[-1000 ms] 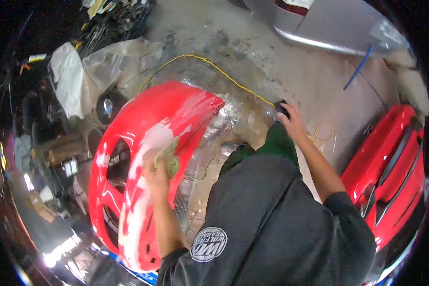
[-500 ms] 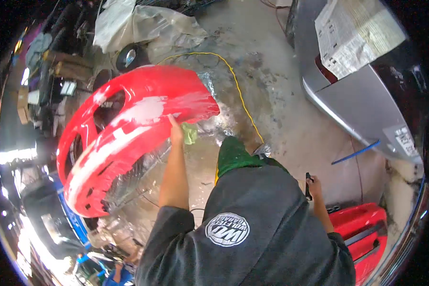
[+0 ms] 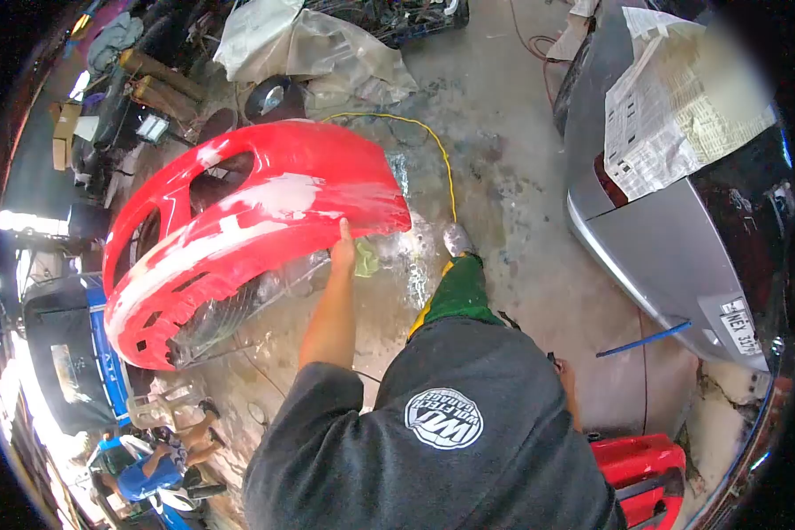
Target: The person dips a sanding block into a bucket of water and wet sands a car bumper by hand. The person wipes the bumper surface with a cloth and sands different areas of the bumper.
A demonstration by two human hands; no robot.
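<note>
A red bumper [image 3: 327, 168] with whitish sanded patches lies left of centre. My left hand [image 3: 344, 252] grips its lower edge, thumb on top and fingers mostly hidden underneath. Beside that hand, a pale green cloth [image 3: 367, 257] hangs below the edge; whether the fingers hold it too is unclear. Low on the right, my right hand [image 3: 566, 375] is closed on a small black object [image 3: 552, 357], and my shirt partly covers both.
A silver car part [image 3: 654, 247] with newspaper [image 3: 671, 115] stands at right, a blue strip [image 3: 645, 339] beside it. Another red bumper [image 3: 640, 464] is lower right. A yellow cord [image 3: 446, 159] crosses the floor. A person in blue [image 3: 150, 473] is lower left.
The view has swung right. My left hand went from wiping with the cloth on the bumper's face to gripping its edge. My right hand moved down and back beside my body.
</note>
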